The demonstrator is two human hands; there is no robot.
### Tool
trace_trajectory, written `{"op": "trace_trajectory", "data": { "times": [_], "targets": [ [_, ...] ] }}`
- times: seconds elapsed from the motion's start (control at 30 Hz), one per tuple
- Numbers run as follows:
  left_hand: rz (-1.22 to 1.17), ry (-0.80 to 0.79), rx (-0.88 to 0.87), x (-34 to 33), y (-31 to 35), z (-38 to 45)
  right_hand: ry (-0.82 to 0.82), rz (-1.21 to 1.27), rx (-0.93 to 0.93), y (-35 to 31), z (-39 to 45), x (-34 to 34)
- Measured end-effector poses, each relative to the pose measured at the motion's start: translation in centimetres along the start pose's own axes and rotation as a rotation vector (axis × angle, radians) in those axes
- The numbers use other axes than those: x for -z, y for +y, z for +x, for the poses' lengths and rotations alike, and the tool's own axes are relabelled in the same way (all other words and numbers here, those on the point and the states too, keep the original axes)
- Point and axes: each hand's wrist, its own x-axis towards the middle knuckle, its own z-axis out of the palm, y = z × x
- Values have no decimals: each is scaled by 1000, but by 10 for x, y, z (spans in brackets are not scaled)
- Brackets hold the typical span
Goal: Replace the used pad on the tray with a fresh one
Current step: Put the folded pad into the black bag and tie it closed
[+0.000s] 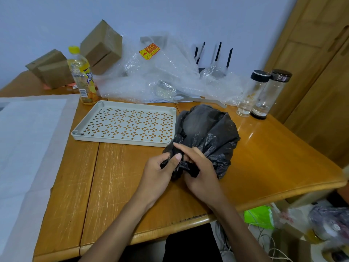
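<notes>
Both hands are gripping the gathered neck of a black plastic bag (207,137) on the counter (117,182): the left hand (160,173) is pinching one twisted end, and the right hand (200,171) is closing on the other. The perforated tray (124,121) is lying bare just beyond the left hand, touching the bag. A white pad (28,133) is lying spread far to the left of the hands.

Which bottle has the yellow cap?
The drink bottle standing at the tray's far left corner. The two clear bottles at the right have black caps.
</notes>
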Motion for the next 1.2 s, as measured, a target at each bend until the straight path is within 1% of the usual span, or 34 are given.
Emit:
{"op": "trace_trajectory", "data": {
  "times": [0.1, 0.27, 0.37, 0.47, 0.6, 0.73, 0.8, 0.93, 1.1, 1.2],
  "targets": [
    [27, -13, -16, -1, 3, -1, -8, -13, -32, 3, 1, -2],
    [45, -21, -25, -3, 4, -2, 94, 162, -120, 0, 1, -1],
    [52, -8, -46, -2, 2, -1, 82, 200, -118, 1, 2, -1],
    [70, 46, -67, -2, -1, 0, 67, 217, -101, 1, 1, -1],
    [100, 92, -91, -2, 1, 0, 61, 263, -127, 3, 1, 1],
    [116, 95, -103, -1, 0, 0, 116, 261, -133, 0, 0, 1],
    [107, 84, -104, -1, 1, 0, 104, 266, -135, 0, 1, 3],
    [97, 56, -120, -1, 3, -2, 26, 421, -210, -5, -1, 5],
    [65, 49, -150, -1, 6, -3, 89, 447, -242, -6, -1, 4],
    [56, 87, -140, -1, 7, -2, 66, 542, -242, -6, -1, 7]
  ]
}}
